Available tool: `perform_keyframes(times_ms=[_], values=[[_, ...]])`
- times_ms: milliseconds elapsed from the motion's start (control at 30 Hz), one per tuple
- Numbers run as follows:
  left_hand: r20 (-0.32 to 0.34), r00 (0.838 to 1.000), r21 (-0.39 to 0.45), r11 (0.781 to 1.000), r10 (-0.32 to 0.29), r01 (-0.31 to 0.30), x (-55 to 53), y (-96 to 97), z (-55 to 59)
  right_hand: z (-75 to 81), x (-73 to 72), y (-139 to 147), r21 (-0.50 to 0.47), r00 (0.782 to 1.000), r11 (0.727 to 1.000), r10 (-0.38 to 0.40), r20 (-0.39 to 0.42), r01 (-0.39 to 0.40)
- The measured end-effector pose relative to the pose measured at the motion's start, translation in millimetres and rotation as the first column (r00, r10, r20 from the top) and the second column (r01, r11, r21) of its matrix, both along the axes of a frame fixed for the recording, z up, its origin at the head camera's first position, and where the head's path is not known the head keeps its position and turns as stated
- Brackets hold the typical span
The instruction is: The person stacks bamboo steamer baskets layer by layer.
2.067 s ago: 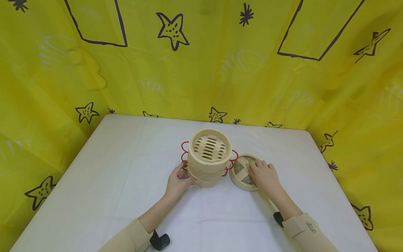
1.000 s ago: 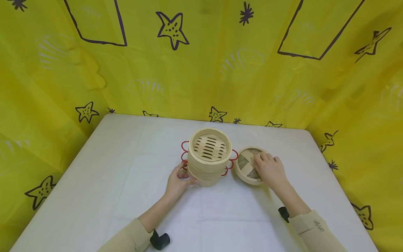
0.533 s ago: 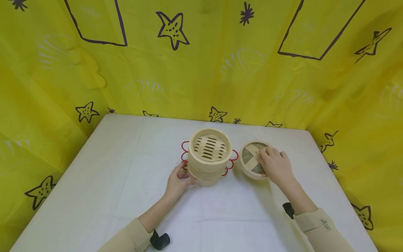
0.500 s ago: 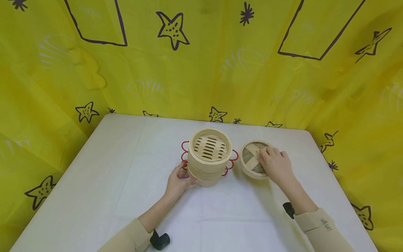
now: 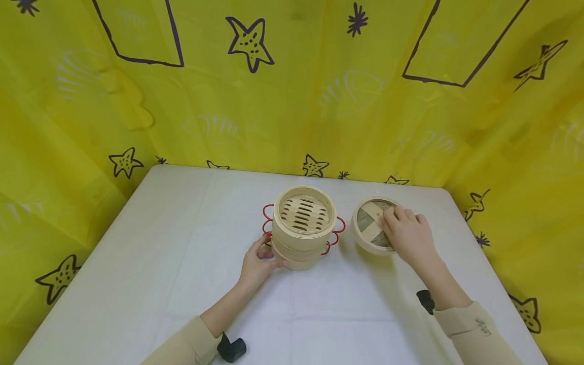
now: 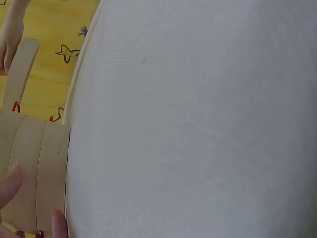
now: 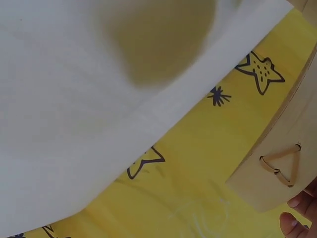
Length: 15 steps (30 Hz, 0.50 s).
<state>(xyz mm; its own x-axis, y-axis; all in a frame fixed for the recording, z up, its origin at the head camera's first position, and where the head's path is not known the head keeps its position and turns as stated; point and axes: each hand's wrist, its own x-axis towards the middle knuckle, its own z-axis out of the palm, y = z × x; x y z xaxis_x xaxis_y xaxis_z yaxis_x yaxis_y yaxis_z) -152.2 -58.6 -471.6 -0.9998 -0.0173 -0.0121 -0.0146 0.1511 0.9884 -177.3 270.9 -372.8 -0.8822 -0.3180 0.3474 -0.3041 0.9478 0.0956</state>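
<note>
A bamboo steamer [image 5: 303,243] of stacked tiers with red side handles stands upright on the white table. Its slatted top tier is uncovered. My left hand [image 5: 256,263] holds the lower left side, thumb in front and fingers near the handles; in the left wrist view its fingertips lie against the wall of the steamer [image 6: 52,168]. To the right, my right hand [image 5: 410,235] pinches the middle of the round bamboo lid [image 5: 371,228]. Both wrist views show the lid [image 7: 282,153] in the air, apart from the table and the steamer. My right fingertips are partly hidden.
The white-covered table [image 5: 205,203] extends around the steamer. Behind it and at both sides hangs a yellow curtain [image 5: 292,111] with dark star drawings. Black camera mounts [image 5: 232,349] sit at both wrists.
My right hand has lifted the lid off the table and moved it to the right and away from me, apart from the steamer. The left hand and steamer have stayed in place.
</note>
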Motion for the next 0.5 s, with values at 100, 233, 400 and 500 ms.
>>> perform_keyframes(times_ms=[100, 233, 400, 500], values=[[0.009, 1.0, 0.017, 1.0, -0.004, 0.004, 3.2, 0.3, 10.5, 4.2, -0.4, 1.5, 0.002, 1.0, 1.0, -0.011, -0.002, 0.011], [0.015, 1.0, 0.024, 1.0, -0.007, 0.006, 9.5, 2.2, 27.8, 9.9, -0.6, 3.1, -0.005, 0.999, 0.999, -0.032, 0.007, 0.032], [0.011, 1.0, 0.011, 1.0, -0.003, 0.002, 12.4, 3.5, 34.3, 16.4, 1.0, 4.2, -0.005, 0.999, 0.999, -0.039, 0.009, 0.039], [0.007, 1.0, 0.009, 1.0, 0.0, 0.0, 12.6, 3.4, 34.2, 20.3, 1.9, 4.0, 0.004, 0.999, 0.999, -0.036, 0.003, 0.036]])
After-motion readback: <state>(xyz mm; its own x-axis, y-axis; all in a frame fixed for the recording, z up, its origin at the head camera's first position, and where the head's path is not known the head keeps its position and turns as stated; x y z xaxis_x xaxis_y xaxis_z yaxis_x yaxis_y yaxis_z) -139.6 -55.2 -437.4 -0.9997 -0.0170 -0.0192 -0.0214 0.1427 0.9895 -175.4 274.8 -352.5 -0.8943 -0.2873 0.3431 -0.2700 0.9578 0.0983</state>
